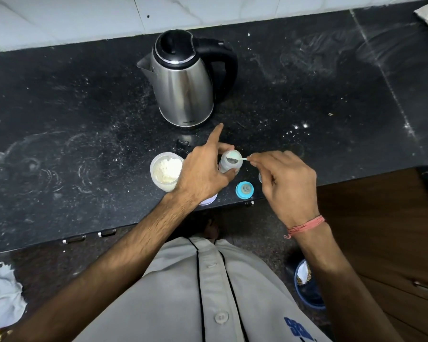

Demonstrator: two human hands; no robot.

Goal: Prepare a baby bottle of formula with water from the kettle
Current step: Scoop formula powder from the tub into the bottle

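Note:
A small clear baby bottle [230,164] stands open near the counter's front edge. My left hand [203,169] grips its side, index finger pointing out toward the kettle. My right hand [284,178] pinches the handle of a small white scoop [235,158] whose bowl sits over the bottle's mouth. An open tub of white formula powder [165,172] stands just left of my left hand. The steel kettle [183,82] with black lid and handle stands behind, spout to the left. The blue bottle collar with teat [244,190] lies on the counter in front of the bottle.
The black stone counter [72,132] is dusted with powder and ring marks. A white lid [208,201] peeks out under my left wrist at the counter edge. On the floor lie a blue bucket [307,285] to the right and a white cloth [0,292] to the left.

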